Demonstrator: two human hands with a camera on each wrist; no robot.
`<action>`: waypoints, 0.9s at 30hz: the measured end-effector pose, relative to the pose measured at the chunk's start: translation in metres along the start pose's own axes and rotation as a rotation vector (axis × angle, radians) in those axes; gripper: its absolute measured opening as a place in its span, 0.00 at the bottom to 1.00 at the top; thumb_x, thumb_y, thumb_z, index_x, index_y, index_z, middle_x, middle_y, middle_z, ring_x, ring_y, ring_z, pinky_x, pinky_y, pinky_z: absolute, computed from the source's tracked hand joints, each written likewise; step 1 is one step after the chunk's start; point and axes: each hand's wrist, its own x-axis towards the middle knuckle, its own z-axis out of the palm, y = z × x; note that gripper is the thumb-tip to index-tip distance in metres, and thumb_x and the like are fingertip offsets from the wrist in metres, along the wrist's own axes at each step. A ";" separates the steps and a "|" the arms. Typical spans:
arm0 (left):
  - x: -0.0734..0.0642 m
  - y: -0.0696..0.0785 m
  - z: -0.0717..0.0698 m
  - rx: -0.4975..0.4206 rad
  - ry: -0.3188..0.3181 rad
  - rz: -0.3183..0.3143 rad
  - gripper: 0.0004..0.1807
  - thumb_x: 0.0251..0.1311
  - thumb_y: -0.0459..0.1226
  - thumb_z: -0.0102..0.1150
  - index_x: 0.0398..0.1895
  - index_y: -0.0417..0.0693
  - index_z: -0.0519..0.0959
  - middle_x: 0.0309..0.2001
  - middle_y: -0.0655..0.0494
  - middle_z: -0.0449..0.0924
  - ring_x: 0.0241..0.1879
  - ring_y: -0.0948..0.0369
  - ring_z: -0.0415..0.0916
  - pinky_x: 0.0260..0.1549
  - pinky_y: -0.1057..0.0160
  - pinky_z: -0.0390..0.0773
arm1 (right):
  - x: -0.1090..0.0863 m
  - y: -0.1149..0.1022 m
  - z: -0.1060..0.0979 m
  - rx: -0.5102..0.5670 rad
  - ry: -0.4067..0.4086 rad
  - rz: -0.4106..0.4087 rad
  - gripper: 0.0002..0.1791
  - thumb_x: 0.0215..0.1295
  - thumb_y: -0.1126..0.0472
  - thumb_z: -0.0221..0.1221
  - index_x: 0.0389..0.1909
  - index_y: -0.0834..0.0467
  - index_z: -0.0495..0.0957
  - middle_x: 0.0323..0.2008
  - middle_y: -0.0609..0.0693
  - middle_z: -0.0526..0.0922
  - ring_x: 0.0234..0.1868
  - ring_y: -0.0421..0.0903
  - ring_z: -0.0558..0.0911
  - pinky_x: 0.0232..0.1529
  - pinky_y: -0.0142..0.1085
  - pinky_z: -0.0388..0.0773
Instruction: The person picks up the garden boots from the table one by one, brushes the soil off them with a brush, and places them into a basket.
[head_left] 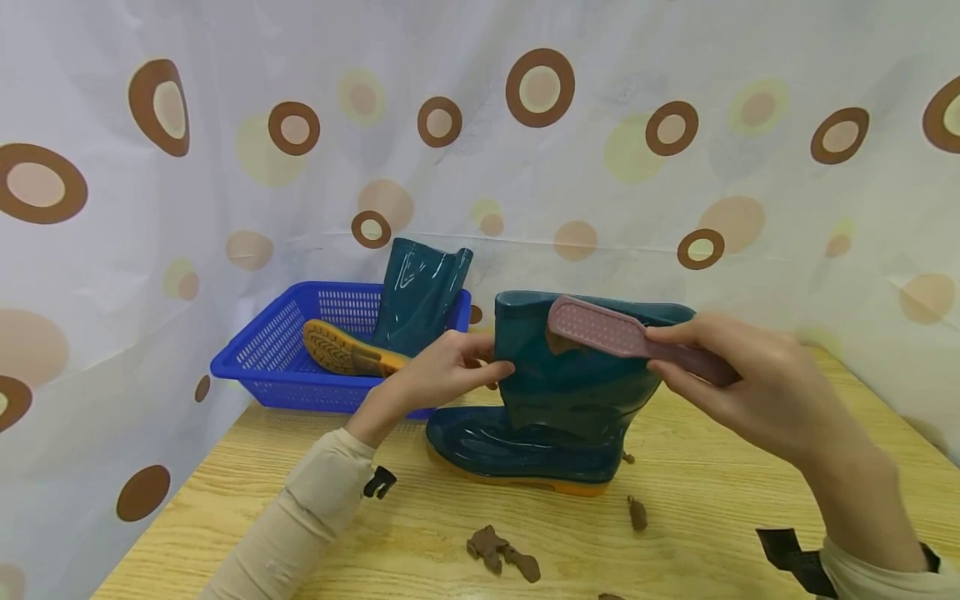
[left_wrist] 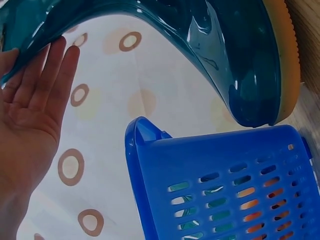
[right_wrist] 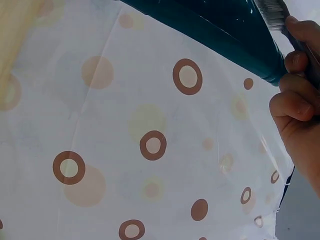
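A dark teal rubber boot (head_left: 570,400) with a yellow sole stands upright on the wooden table, toe to the left. My left hand (head_left: 450,371) grips the front edge of its shaft, thumb outside and fingers behind; the left wrist view shows that hand (left_wrist: 35,115) under the shaft edge. A pink brush (head_left: 600,327) is held by its handle in my right hand (head_left: 757,383). Its head lies against the upper shaft, over a brown smear (head_left: 562,342). Pale bristles (right_wrist: 272,14) face the boot in the right wrist view.
Behind on the left, a blue perforated basket (head_left: 300,393) holds another teal boot (head_left: 420,292), its yellow sole showing. Brown clumps (head_left: 487,546) lie on the table (head_left: 420,517) in front, with a smaller piece (head_left: 637,513) near the heel. A patterned curtain (head_left: 480,183) hangs behind.
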 end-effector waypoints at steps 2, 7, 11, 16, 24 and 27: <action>0.000 0.000 0.000 0.009 -0.004 0.012 0.09 0.71 0.36 0.55 0.49 0.46 0.80 0.35 0.53 0.85 0.34 0.57 0.82 0.34 0.65 0.83 | -0.001 0.000 0.001 -0.012 -0.048 0.017 0.19 0.69 0.45 0.59 0.44 0.55 0.85 0.30 0.39 0.81 0.25 0.26 0.66 0.24 0.17 0.63; -0.001 0.000 -0.001 0.026 -0.005 0.035 0.08 0.70 0.35 0.55 0.48 0.46 0.80 0.34 0.53 0.84 0.33 0.61 0.81 0.32 0.66 0.83 | -0.002 0.000 0.000 0.018 -0.142 0.051 0.21 0.51 0.70 0.72 0.47 0.52 0.84 0.34 0.38 0.82 0.26 0.27 0.72 0.27 0.17 0.70; -0.001 0.000 -0.001 0.028 -0.004 0.031 0.08 0.70 0.35 0.55 0.48 0.46 0.79 0.33 0.54 0.84 0.32 0.64 0.80 0.32 0.65 0.83 | -0.002 -0.002 -0.001 0.032 -0.182 0.090 0.26 0.45 0.75 0.72 0.46 0.52 0.84 0.35 0.39 0.84 0.28 0.28 0.76 0.30 0.17 0.73; -0.001 0.000 0.000 0.015 -0.005 0.010 0.08 0.70 0.36 0.54 0.48 0.46 0.79 0.35 0.53 0.85 0.34 0.61 0.82 0.35 0.65 0.84 | -0.002 -0.005 -0.003 0.024 -0.232 0.133 0.23 0.48 0.73 0.72 0.45 0.51 0.84 0.36 0.38 0.84 0.30 0.28 0.78 0.31 0.17 0.74; 0.000 -0.001 0.001 -0.018 0.010 -0.027 0.12 0.71 0.37 0.54 0.52 0.45 0.80 0.38 0.51 0.86 0.34 0.59 0.83 0.39 0.62 0.85 | -0.003 -0.005 -0.006 0.085 -0.289 0.076 0.22 0.48 0.72 0.72 0.42 0.46 0.84 0.34 0.37 0.84 0.27 0.26 0.76 0.27 0.18 0.74; 0.001 -0.001 0.001 -0.027 0.014 -0.033 0.12 0.71 0.37 0.54 0.52 0.45 0.80 0.38 0.50 0.86 0.34 0.57 0.83 0.40 0.57 0.86 | -0.003 -0.004 -0.007 0.107 -0.289 0.045 0.23 0.48 0.72 0.72 0.43 0.45 0.83 0.34 0.36 0.84 0.25 0.25 0.74 0.25 0.17 0.72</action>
